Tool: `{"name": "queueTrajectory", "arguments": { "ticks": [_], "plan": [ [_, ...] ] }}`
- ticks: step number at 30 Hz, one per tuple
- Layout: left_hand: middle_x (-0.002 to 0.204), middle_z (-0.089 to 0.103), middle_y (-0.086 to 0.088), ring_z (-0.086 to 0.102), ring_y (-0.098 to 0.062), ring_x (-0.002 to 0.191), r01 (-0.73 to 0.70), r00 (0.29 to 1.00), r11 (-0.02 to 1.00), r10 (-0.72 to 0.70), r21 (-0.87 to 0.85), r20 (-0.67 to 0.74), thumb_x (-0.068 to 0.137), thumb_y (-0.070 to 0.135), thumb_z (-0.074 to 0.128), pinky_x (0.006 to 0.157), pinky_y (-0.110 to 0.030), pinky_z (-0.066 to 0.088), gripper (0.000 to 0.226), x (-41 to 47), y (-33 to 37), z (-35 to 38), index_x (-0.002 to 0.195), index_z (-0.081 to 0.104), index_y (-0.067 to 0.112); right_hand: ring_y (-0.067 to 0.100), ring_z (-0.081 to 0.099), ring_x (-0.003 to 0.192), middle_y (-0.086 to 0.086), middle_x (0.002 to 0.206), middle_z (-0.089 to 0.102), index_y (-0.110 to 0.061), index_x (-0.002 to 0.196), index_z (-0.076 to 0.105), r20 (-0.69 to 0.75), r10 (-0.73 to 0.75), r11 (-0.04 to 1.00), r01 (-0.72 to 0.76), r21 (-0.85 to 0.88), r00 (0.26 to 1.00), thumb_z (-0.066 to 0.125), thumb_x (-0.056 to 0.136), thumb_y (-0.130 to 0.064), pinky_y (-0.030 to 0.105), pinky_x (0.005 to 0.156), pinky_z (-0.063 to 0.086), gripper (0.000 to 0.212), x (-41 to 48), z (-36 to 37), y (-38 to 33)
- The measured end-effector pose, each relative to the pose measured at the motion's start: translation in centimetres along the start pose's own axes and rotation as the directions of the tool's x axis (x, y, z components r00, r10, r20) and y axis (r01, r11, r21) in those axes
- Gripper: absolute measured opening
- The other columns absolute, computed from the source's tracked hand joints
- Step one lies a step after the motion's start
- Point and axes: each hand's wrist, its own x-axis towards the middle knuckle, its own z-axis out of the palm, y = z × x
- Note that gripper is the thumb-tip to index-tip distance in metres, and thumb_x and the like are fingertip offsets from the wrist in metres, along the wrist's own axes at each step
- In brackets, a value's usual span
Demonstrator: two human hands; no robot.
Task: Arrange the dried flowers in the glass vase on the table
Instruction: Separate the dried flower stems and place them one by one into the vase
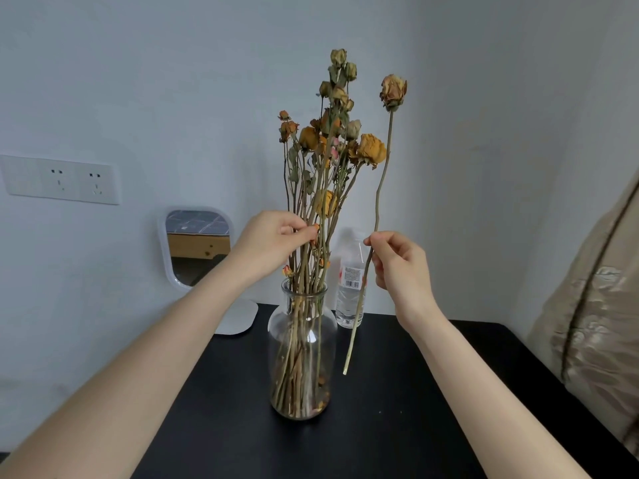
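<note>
Forearms are reaching in from below. Left hand point(273, 242) is pinching a few stems of the dried flowers point(332, 143) just above the neck of the glass vase point(328, 340), which is standing mid-tabletop point(415, 392). Right hand point(397, 261) is pinching a single dried rose point(393, 91) at mid-stem, holding it near upright just right of the vase. A water bottle point(349, 299) is standing behind, a white mirror point(198, 247) back left; beige fabric point(594, 323) is hanging at right.

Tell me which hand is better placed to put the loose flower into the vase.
Right, probably. The right hand pinches the loose flower by its stem, beside the vase. The left hand holds the bunch above the rim.
</note>
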Motion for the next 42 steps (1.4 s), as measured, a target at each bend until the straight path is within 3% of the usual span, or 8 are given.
{"name": "queueTrajectory", "arguments": {
  "ticks": [5, 11, 16, 20, 25, 29, 37, 42],
  "plan": [
    [0.041, 0.054, 0.022, 0.051, 0.011, 0.044, 0.003, 1.0, 0.999, -0.003, 0.042, 0.007, 0.088, 0.027, 0.059, 0.059, -0.014, 0.037, 0.018, -0.7, -0.4, 0.5, 0.09, 0.072, 0.014, 0.001, 0.035, 0.039, -0.005, 0.053, 0.04, -0.013, 0.077, 0.062, 0.003, 0.005, 1.0, -0.005, 0.0, 1.0, 0.048, 0.095, -0.013, 0.011, 0.041, 0.031, 0.023, -0.1, 0.1, 0.3],
    [0.093, 0.072, -0.002, 0.064, -0.01, 0.084, 0.034, 0.999, 0.99, -0.04, 0.134, 0.038, 0.088, 0.026, 0.06, 0.076, -0.021, 0.042, 0.019, -1.0, -1.1, 0.8, 0.094, 0.073, 0.014, 0.0, 0.038, 0.038, -0.007, 0.053, 0.041, -0.014, 0.076, 0.062, 0.007, 0.006, 1.0, -0.006, 0.001, 1.0, 0.047, 0.096, -0.013, 0.009, 0.041, 0.031, 0.024, -0.3, 0.2, 0.5],
    [0.073, 0.063, 0.01, 0.06, -0.012, 0.077, 0.049, 0.998, 0.977, -0.039, 0.209, -0.05, 0.086, 0.031, 0.062, 0.078, -0.026, 0.045, 0.021, -1.0, -0.9, 0.9, 0.092, 0.073, 0.015, -0.001, 0.039, 0.038, -0.008, 0.052, 0.042, -0.016, 0.076, 0.062, 0.005, 0.012, 1.0, -0.012, -0.007, 1.0, 0.048, 0.096, -0.014, 0.008, 0.041, 0.032, 0.025, -0.4, 0.3, 0.8],
    [0.067, 0.061, 0.007, 0.059, -0.009, 0.069, 0.065, 0.987, 0.986, -0.042, 0.153, -0.153, 0.085, 0.032, 0.063, 0.062, -0.018, 0.041, 0.018, -1.4, -0.9, 1.0, 0.086, 0.073, 0.018, -0.001, 0.04, 0.038, -0.014, 0.044, 0.045, -0.014, 0.077, 0.062, 0.007, 0.02, 1.0, -0.02, 0.001, 1.0, 0.047, 0.096, -0.014, 0.008, 0.04, 0.032, 0.024, -0.4, 0.2, 0.8],
    [0.091, 0.071, -0.003, 0.063, -0.017, 0.087, 0.116, 0.991, 0.973, -0.126, 0.199, 0.035, 0.086, 0.029, 0.062, 0.077, -0.027, 0.044, 0.02, -1.8, -1.6, 1.6, 0.093, 0.074, 0.014, 0.0, 0.038, 0.038, -0.015, 0.043, 0.042, -0.015, 0.076, 0.062, -0.001, 0.032, 0.999, -0.032, 0.001, 0.999, 0.048, 0.096, -0.015, 0.009, 0.041, 0.032, 0.025, -0.4, 0.1, 1.0],
    [0.083, 0.07, 0.0, 0.062, -0.013, 0.079, 0.123, 0.991, 0.977, -0.132, 0.174, 0.039, 0.085, 0.028, 0.064, 0.068, -0.021, 0.043, 0.018, -2.1, -2.1, 1.8, 0.091, 0.074, 0.015, 0.0, 0.038, 0.039, -0.009, 0.05, 0.042, -0.016, 0.075, 0.062, -0.002, 0.031, 0.999, -0.031, -0.006, 1.0, 0.048, 0.096, -0.015, 0.01, 0.042, 0.032, 0.025, -0.4, 0.2, 1.2],
    [0.055, 0.051, 0.016, 0.051, -0.004, 0.058, 0.102, 0.993, 0.977, -0.09, 0.185, -0.074, 0.08, 0.035, 0.068, 0.063, -0.025, 0.045, 0.019, -2.4, -2.4, 2.6, 0.084, 0.073, 0.017, -0.001, 0.04, 0.041, -0.006, 0.055, 0.044, -0.017, 0.075, 0.062, -0.009, 0.04, 0.999, -0.04, -0.022, 0.999, 0.048, 0.096, -0.018, 0.009, 0.044, 0.034, 0.025, -0.4, 0.2, 1.5],
    [0.095, 0.044, 0.007, 0.049, -0.012, 0.088, 0.184, 0.916, 0.971, -0.111, 0.156, -0.384, 0.064, 0.053, 0.074, 0.068, -0.024, 0.039, 0.056, -3.3, -3.6, 4.2, 0.099, 0.047, 0.018, 0.0, 0.039, 0.041, -0.004, 0.055, 0.043, -0.016, 0.078, 0.063, -0.01, 0.048, 0.998, -0.049, -0.031, 0.999, 0.048, 0.096, -0.018, 0.008, 0.043, 0.034, 0.024, -0.4, -0.2, 1.7]
  ]
}}
